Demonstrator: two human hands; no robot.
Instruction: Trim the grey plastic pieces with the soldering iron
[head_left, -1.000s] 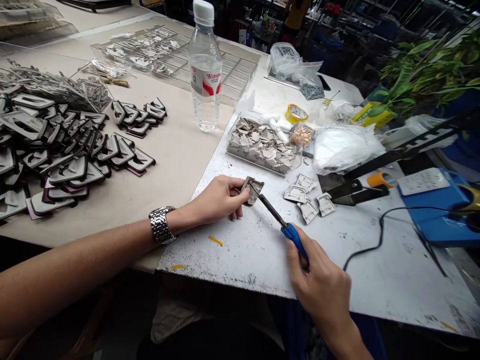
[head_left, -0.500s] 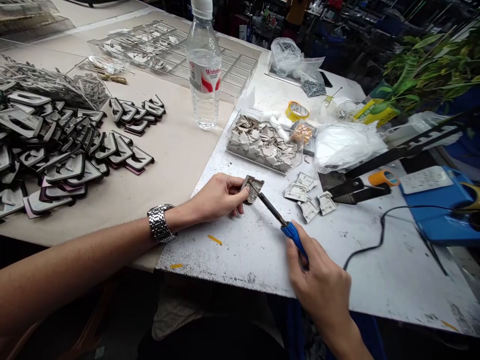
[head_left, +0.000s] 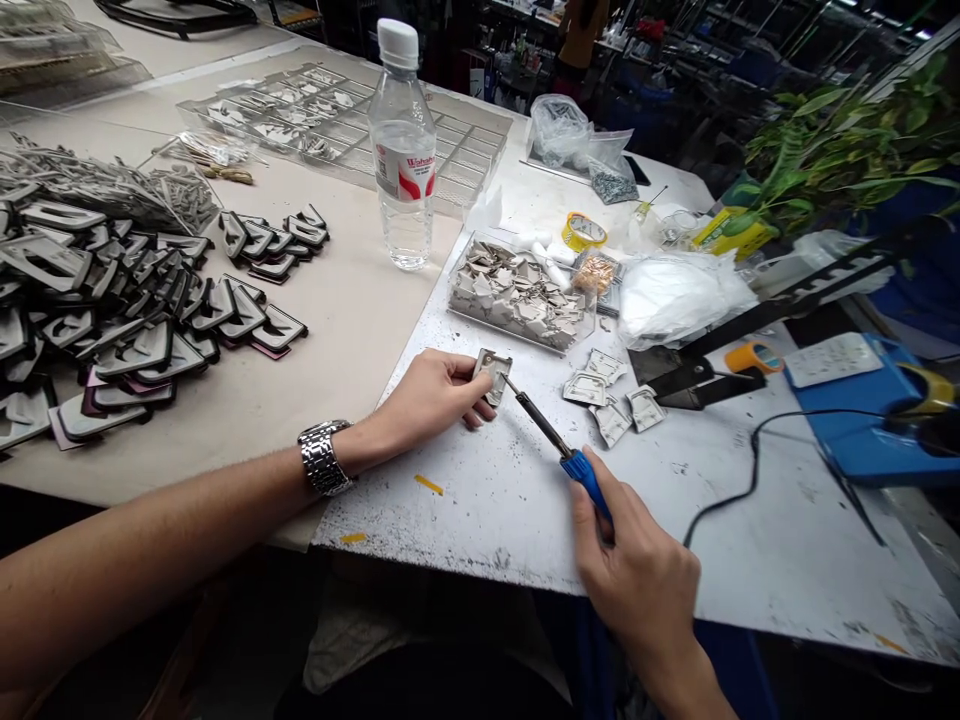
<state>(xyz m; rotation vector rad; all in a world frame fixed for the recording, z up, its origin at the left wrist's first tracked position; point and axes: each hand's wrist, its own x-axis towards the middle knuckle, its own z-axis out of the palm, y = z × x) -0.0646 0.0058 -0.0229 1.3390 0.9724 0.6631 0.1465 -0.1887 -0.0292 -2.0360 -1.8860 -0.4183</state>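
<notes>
Here's the left hand (head_left: pixel 431 395), fingers curled in a firm grip on a small grey plate (head_left: pixel 493 377), held up just off the white bench (head_left: pixel 420 510), with its lower edge tucked behind the fingertips so that part can't be seen. Over to the right hand (head_left: pixel 637 560), closed around the blue handle of a soldering iron (head_left: pixel 585 483), the fingers covering the handle's rear end. The iron's long axis runs from lower right up to the upper left, the thin tip pointing straight at the plate; whether it's touching or just beside the plate is too fine to call from here. Just behind sits a clear plastic tray (head_left: pixel 517 300) heaped with more plates, some loose grey plates (head_left: pixel 611 400) lie to the right, and a steel wristwatch (head_left: pixel 324 458) circles the left wrist.
</notes>
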